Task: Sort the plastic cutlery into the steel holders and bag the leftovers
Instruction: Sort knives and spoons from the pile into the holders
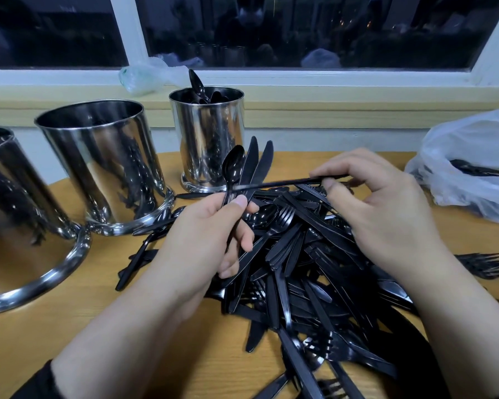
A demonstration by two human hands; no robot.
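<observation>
Gripping a spoon (233, 168), left hand (205, 234); right hand (378, 208) pinches a black handle (285, 183)

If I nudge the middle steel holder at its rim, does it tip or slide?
Likely slides rather than tips: the middle steel holder stands upright on a flared base ring. Its polished wall looks slippery to grip. Contents aren't visible, so it may be light and shift easily on the smooth wooden table.

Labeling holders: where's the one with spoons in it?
Head view, upper centre: the spoon holder stands at the table's far edge under the window sill, right of the two other steel holders.
</observation>
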